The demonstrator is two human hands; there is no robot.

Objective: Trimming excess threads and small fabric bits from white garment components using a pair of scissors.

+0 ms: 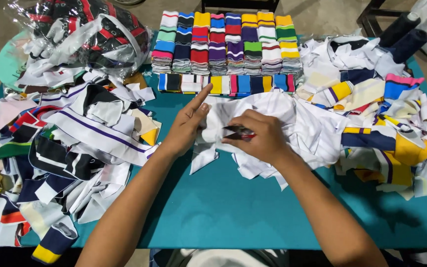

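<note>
Your right hand (pixel 260 136) is closed around a small pair of scissors (pixel 238 132) with dark blades and a red grip, its tips pointing toward your left hand (pixel 186 126) and resting on the white cloth (pixel 292 123) that lies bunched at the middle of the teal table (pixel 223 207). Your left hand lies on the left edge of that same cloth, fingers loosely extended and the index finger raised; it appears to steady the cloth rather than grip it, though the contact under the palm is not visible. The step in hand reads as trimming this white piece: the blades are at the cloth, but you cannot tell whether they stand apart or closed, nor whether any cloth sits between them. The next move calls for the left hand to hold the edge flat and taut just beside the blades, with its fingers kept out of the cutting line. Behind the cloth, the stacks of striped knit bands (pixel 226 44) stand in neat rows; heaps of mixed fabric pieces lie to the left (pixel 75 143) and to the right (pixel 386 113), both cut off by the frame edges. A clear plastic bag (pixel 85 37) of dark pieces sits at the far left, its contents hard to make out through the glare. Two dark thread cones (pixel 404 32) show at the upper right, partly hidden by cloth.
</note>
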